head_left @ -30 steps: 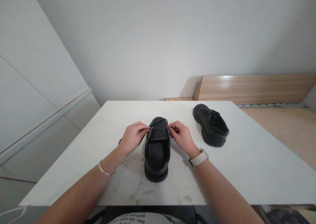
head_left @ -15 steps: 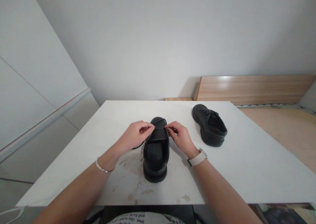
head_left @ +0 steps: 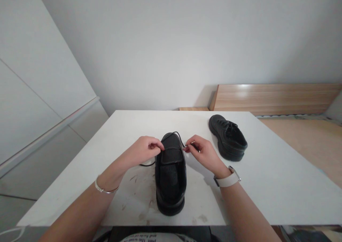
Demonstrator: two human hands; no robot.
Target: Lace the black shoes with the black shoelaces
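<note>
A black leather shoe [head_left: 171, 188] stands on the white table in front of me, its heel toward me and its tongue [head_left: 171, 155] showing. My left hand [head_left: 148, 150] is closed, thumb and index finger pinched at the shoe's left upper edge. Just off the right side, my right hand [head_left: 201, 152] pinches a thin black shoelace [head_left: 179, 135]. That lace arcs over the toe end toward my right fingertips. Below my left hand, another stretch of dark lace trails onto the table from the shoe's left side.
At the back right of the white table [head_left: 267, 185] stands a second black shoe [head_left: 228, 137], its laces tied. Brownish smudges mark the tabletop near me. Behind are a wall and a wooden headboard [head_left: 267, 99]; a white cabinet [head_left: 40, 78] stands at left.
My right hand has drawn away to the right from the shoe, pulling the lace into an arc. My left hand has shifted slightly left. The shoe appears nearer in view.
</note>
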